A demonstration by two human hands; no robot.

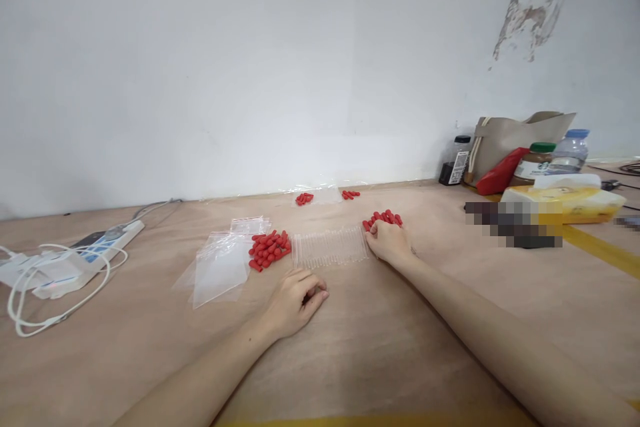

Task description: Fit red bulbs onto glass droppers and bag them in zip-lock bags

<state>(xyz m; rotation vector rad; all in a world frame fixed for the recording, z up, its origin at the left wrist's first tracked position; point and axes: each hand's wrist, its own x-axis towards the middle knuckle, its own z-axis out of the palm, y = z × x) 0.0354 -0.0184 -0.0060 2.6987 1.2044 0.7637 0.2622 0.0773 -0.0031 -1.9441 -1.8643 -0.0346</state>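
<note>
My left hand (299, 300) rests on the table just in front of a row of thin clear glass tubes (329, 247). Its fingers are loosely bent, with a gap to the thumb and nothing held. At the row's right end is my right hand (391, 241), its fingertips drawn together; what they hold, if anything, is hidden. Red rubber bulbs (386, 219) lie in a pile right behind that hand, partly covered by it. A larger heap of red bulbs (269, 250) sits at the left end of the tubes.
Clear zip bags (220, 270) lie left of the bulbs. Small red groups (304, 199) rest on plastic near the wall. A power strip (90, 260) with white cables is far left. Right stand bottles (456, 161), a beige bag (510, 140) and a tissue pack (565, 200).
</note>
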